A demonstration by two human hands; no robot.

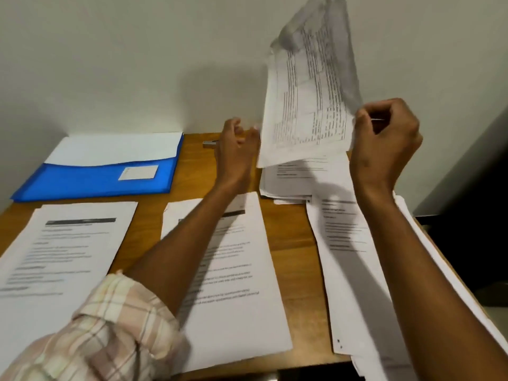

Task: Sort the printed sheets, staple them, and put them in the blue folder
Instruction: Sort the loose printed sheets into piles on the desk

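The right hand (384,138) pinched the lower right corner of a raised sheet (308,105), fingers curled round its edge, and held the paper up, tilted against the pale wall (110,64); its upper part was blurred. The left hand (236,149) hung just beside the sheet's lower left edge with its fingers loosely curled; whether the fingertips touched the paper could not be told. Behind that hand a small metallic thing (210,144) lay on the wooden desk (291,237), mostly hidden, perhaps the stapler. Under the raised sheet sat a loose stack (291,180) of printed pages at the far right of the desk. Nearer the person lay three printed sets side by side and apart: the left set (63,257), the middle set (233,284) partly under the left forearm, and the right set (354,270) under the right forearm, reaching to the desk's right edge. The blue folder (90,180) lay at the far left against the wall, well apart from both hands, with white paper (115,147) showing above its front pocket and a pale label (138,172) on the front. A rolled checked sleeve (104,325) covered the left upper arm.
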